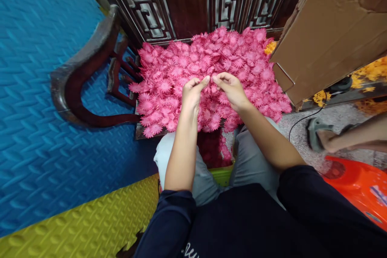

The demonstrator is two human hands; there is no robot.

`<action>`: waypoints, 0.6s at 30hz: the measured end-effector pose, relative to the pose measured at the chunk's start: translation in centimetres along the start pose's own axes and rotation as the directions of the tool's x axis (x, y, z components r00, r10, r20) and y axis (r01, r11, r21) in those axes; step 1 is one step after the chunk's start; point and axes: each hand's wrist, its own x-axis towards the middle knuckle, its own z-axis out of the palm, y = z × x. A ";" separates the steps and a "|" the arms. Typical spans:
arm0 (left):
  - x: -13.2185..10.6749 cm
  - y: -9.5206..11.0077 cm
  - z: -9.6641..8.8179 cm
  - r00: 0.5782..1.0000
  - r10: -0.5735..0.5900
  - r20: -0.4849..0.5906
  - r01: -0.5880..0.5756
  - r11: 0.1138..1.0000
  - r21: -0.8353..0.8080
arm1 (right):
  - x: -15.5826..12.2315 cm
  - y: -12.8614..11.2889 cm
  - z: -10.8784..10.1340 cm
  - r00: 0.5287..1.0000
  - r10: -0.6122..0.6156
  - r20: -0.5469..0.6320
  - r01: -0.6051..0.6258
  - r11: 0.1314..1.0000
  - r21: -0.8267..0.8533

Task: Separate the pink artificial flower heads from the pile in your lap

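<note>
While the left hand (194,90) and the right hand (229,88) are hanging just apart over the pink flowers (165,86), both are pinching thumb to finger, and I cannot tell if they are holding anything. The flowers are lying in a big pile on the surface (140,132), reaching its near edge, so a bumping knee (165,144) could be knocking some off. The box (329,44) is standing right by the pile, and if it is tipping, it could be squashing some.
</note>
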 end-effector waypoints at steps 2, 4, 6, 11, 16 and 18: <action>0.0 -0.1 0.0 1.000 -0.014 0.002 0.014 0.999 -0.043 | -0.1 -0.1 0.2 0.999 0.010 0.053 -0.011 1.000 0.018; -0.1 -0.2 0.0 1.000 -0.013 0.008 0.013 0.997 -0.072 | -0.2 -0.1 0.5 0.996 0.032 0.086 -0.035 0.999 0.041; -0.1 -0.1 0.0 0.999 -0.018 0.042 0.021 0.997 -0.074 | -0.2 0.0 0.6 0.995 0.046 0.091 -0.052 0.997 0.057; 0.0 0.3 -0.3 0.977 -0.114 0.178 0.130 0.988 -0.080 | 0.2 0.2 0.1 1.000 0.003 -0.004 -0.002 0.998 0.063; 0.1 0.6 -0.4 0.968 -0.173 0.183 0.196 0.973 -0.118 | 0.2 0.1 -0.1 1.000 -0.013 -0.019 0.013 1.000 -0.011; 0.1 0.5 -0.4 0.967 -0.185 0.174 0.206 0.973 -0.109 | 0.1 0.0 -0.1 0.999 -0.003 -0.038 0.002 0.999 -0.033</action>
